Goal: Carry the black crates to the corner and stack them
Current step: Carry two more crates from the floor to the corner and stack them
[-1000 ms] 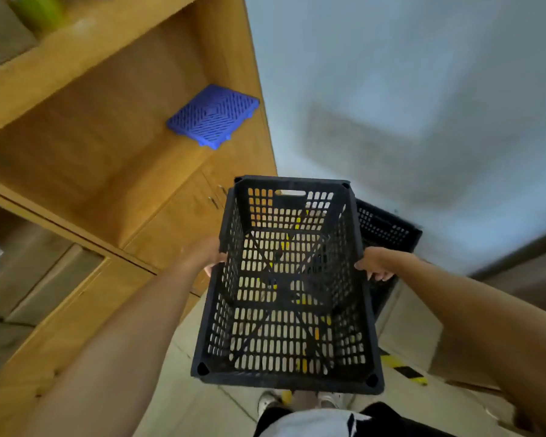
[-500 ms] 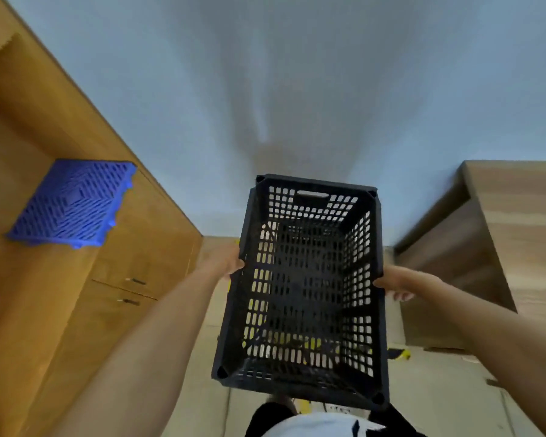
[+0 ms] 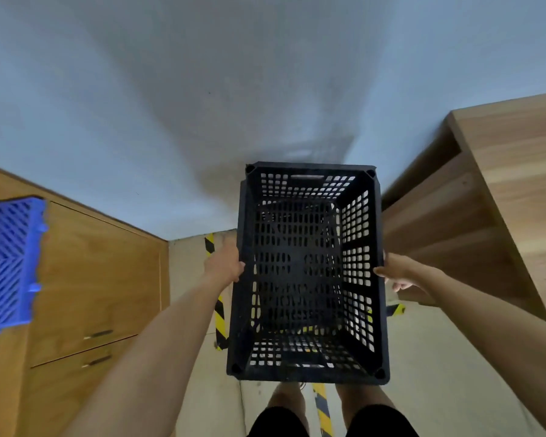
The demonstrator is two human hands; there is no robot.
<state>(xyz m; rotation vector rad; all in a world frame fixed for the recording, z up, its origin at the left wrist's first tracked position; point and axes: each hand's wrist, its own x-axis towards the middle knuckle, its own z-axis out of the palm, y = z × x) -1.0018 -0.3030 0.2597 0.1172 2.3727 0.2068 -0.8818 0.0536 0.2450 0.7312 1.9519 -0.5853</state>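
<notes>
A black perforated crate (image 3: 306, 279) hangs in front of me, open side up, held level between both hands. My left hand (image 3: 224, 263) grips its left long rim, and my right hand (image 3: 397, 272) grips the right long rim. Through the crate's holed floor I make out dark lattice that looks like another black crate beneath it, against the pale wall; I cannot tell whether the two touch. My legs show under the crate's near end.
A wooden cabinet (image 3: 98, 279) with drawers stands at the left, with a blue plastic grid tile (image 3: 7, 263) on its shelf. A wooden desk (image 3: 486, 200) fills the right. Yellow-black tape (image 3: 219, 313) runs along the beige floor toward the pale wall (image 3: 202, 105).
The view has swung right from the cabinet to face the wall. The crate has come lower and nearer the wall, over the spot between cabinet and desk. Both hands keep their grip.
</notes>
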